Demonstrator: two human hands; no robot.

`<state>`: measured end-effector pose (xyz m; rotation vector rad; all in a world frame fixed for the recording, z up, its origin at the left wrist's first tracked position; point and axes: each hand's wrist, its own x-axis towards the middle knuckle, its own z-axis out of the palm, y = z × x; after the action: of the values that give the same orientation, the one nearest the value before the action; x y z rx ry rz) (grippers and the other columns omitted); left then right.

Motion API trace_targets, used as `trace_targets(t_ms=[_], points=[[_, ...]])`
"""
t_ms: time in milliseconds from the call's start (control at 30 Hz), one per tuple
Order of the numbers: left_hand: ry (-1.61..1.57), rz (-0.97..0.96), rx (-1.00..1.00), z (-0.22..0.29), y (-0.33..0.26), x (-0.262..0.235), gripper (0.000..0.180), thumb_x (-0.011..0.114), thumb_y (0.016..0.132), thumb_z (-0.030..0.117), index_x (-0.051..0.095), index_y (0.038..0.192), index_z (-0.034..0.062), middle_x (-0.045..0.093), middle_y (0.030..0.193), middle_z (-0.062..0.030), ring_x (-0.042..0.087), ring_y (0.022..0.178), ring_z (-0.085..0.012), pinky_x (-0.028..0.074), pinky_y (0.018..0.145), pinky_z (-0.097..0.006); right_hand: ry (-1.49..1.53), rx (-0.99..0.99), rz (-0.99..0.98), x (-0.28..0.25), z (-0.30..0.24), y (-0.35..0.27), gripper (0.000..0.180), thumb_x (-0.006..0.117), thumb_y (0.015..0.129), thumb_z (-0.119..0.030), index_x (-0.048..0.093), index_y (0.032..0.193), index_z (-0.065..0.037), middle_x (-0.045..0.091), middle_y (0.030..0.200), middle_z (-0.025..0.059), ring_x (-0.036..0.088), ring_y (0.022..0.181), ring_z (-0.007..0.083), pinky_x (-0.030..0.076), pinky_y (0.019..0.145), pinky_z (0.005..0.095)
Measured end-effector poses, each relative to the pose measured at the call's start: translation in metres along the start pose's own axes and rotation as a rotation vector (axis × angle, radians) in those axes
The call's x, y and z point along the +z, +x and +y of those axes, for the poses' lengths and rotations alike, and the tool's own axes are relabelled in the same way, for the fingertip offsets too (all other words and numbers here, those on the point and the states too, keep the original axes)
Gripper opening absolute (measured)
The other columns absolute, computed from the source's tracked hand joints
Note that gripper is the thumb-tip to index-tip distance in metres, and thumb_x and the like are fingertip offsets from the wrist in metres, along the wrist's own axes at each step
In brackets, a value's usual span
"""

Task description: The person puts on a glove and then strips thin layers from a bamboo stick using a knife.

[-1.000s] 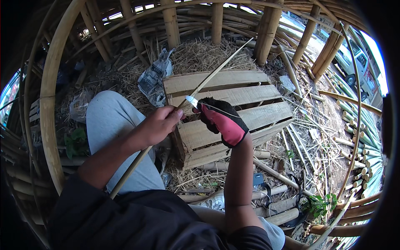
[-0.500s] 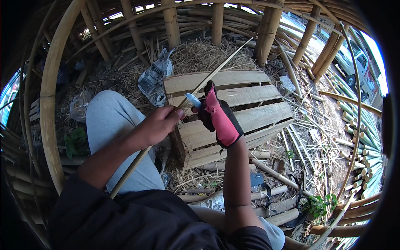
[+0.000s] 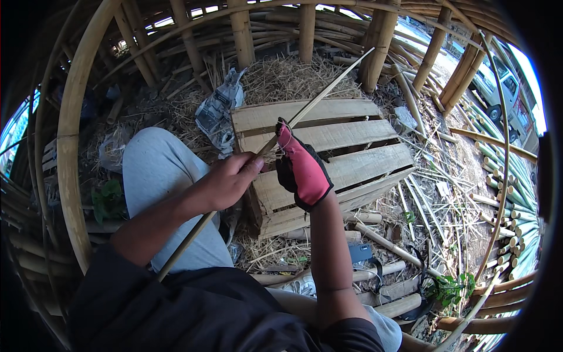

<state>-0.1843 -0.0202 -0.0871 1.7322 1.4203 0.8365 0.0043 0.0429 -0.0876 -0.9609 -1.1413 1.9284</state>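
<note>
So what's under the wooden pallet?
Dry straw and bamboo scraps poke out around the wooden pallet. Dark gaps between its slats show nothing; the ground beneath is covered.

pink-and-black glove point(image 3: 303, 173), pale tan bamboo strip point(image 3: 305, 111), grey trousers point(image 3: 158, 182)

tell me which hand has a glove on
The right hand, in a red and black glove; the left hand gripping the thin bamboo strip is bare.

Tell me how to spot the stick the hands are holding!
Find the wooden pallet in front of the person. One long thin bamboo strip slants across it, gripped by the bare left hand and gloved right hand. Other sticks lie loose on the ground.
</note>
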Motion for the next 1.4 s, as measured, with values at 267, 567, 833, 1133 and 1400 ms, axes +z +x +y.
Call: trace_targets(t_ms=[267, 567, 833, 1133, 1400], points=[[-0.486, -0.337, -0.363, 0.036, -0.014, -0.011, 0.040, 0.036, 0.107, 0.049, 0.051, 0.111, 0.0122, 0.029, 0.063, 0.0087, 0.024, 0.048, -0.0022, 0.021, 0.042, -0.023, 0.062, -0.100, -0.271, -0.006, 0.004, -0.008, 0.056, 0.051, 0.100, -0.057, 0.064, 0.078, -0.008, 0.051, 0.058, -0.0042, 0.041, 0.049, 0.0045, 0.028, 0.047, 0.0222], [-0.472, -0.443, -0.400, 0.049, -0.018, -0.012, 0.045, 0.033, 0.106, 0.054, 0.049, 0.113, 0.0129, 0.027, 0.065, 0.0091, 0.022, 0.048, -0.0016, 0.022, 0.042, -0.022, 0.140, -0.144, -0.250, -0.015, 0.027, -0.001, 0.051, 0.050, 0.101, -0.052, 0.063, 0.081, -0.007, 0.058, 0.068, -0.0006, 0.048, 0.057, 0.0072, 0.032, 0.052, 0.0216], [-0.225, -0.254, -0.158, 0.029, -0.010, -0.009, 0.045, 0.037, 0.108, 0.047, 0.054, 0.109, 0.0058, 0.040, 0.066, 0.0056, 0.040, 0.046, -0.0040, 0.034, 0.040, -0.024, 0.102, -0.109, -0.220, -0.009, 0.007, 0.000, 0.041, 0.055, 0.100, -0.049, 0.060, 0.081, -0.013, 0.049, 0.063, -0.0050, 0.040, 0.052, 0.0049, 0.027, 0.049, 0.0216], [-0.042, -0.060, -0.040, 0.007, -0.001, 0.008, 0.038, 0.041, 0.108, 0.029, 0.064, 0.102, -0.0013, 0.054, 0.068, -0.0058, 0.056, 0.059, -0.0135, 0.047, 0.061, -0.032, 0.010, -0.091, -0.068, 0.006, -0.010, -0.018, 0.046, 0.055, 0.099, -0.053, 0.063, 0.079, -0.012, 0.048, 0.064, -0.0065, 0.036, 0.055, 0.0034, 0.027, 0.052, 0.0224], [0.210, -0.024, 0.153, 0.017, -0.005, 0.013, 0.036, 0.039, 0.108, 0.021, 0.064, 0.106, -0.0041, 0.052, 0.066, -0.0064, 0.048, 0.063, -0.0112, 0.043, 0.063, -0.034, -0.160, -0.159, 0.106, 0.009, -0.014, -0.025, 0.035, 0.060, 0.098, -0.050, 0.068, 0.091, -0.016, 0.043, 0.069, -0.0112, 0.029, 0.058, 0.0009, 0.022, 0.053, 0.0208]])
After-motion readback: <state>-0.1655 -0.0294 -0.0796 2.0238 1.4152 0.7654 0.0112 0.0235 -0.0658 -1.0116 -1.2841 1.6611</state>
